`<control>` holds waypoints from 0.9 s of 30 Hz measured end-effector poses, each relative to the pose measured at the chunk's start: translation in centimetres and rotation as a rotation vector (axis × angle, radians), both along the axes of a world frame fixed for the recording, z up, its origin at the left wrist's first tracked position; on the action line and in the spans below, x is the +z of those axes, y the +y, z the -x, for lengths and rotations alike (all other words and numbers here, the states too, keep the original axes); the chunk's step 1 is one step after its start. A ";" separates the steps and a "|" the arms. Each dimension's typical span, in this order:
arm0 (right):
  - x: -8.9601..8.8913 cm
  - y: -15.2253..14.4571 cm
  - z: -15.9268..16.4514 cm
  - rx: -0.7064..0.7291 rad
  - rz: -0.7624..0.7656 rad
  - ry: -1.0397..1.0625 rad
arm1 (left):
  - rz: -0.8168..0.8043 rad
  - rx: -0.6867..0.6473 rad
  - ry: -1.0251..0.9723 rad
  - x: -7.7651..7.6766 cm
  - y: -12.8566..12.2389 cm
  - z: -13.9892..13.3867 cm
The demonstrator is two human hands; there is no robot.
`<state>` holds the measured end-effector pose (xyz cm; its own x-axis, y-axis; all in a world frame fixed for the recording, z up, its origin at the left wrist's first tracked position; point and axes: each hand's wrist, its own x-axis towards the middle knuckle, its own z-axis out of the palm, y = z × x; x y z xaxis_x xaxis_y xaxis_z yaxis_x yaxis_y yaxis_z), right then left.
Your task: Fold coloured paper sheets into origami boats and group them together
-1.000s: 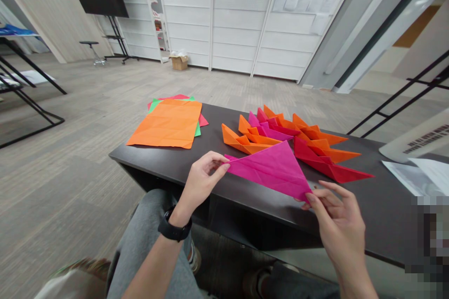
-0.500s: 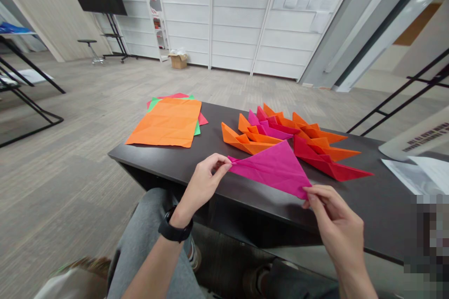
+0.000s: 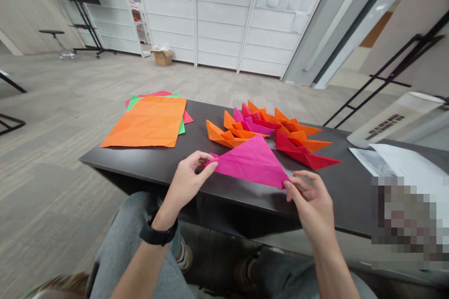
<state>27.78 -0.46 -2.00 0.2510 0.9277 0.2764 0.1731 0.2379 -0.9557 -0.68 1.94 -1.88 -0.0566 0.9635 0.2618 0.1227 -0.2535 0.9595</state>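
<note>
A magenta sheet of paper folded into a triangle (image 3: 250,162) is stretched between my two hands over the table's front edge, its peak pointing away from me. My left hand (image 3: 189,178), with a black band on the wrist, pinches the left corner. The right corner is held between thumb and fingers of my right hand (image 3: 312,201). Just behind the triangle stand several folded paper boats, among them an orange boat (image 3: 224,138), a magenta boat (image 3: 254,124) and a red boat (image 3: 305,153).
A stack of square sheets, an orange sheet (image 3: 147,121) on top, lies at the left of the dark table (image 3: 140,161). To the right are a white cylinder with dark lettering (image 3: 389,121) and loose white papers (image 3: 403,163). A cardboard box (image 3: 162,57) sits on the floor.
The camera view has turned to the right, so everything appears further left. Both hands still grip the magenta paper's corners; the right hand's outer fingers are slightly more spread.
</note>
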 end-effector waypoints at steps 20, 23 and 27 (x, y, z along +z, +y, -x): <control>0.6 0.1 0.4 0.117 0.087 0.040 | 0.051 0.047 -0.141 0.2 0.0 -0.6; 0.5 0.1 0.3 0.120 0.100 0.035 | 0.040 0.053 -0.137 0.2 0.0 -0.5; 0.3 0.2 0.2 0.114 0.112 0.053 | 0.020 0.060 -0.140 0.2 0.1 -0.5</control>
<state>27.59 -0.26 -1.65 0.1536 0.9753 0.1588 0.0996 0.1446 -0.9845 -0.22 2.02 -1.73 -0.1488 0.9623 0.2276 0.0013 -0.2300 0.9732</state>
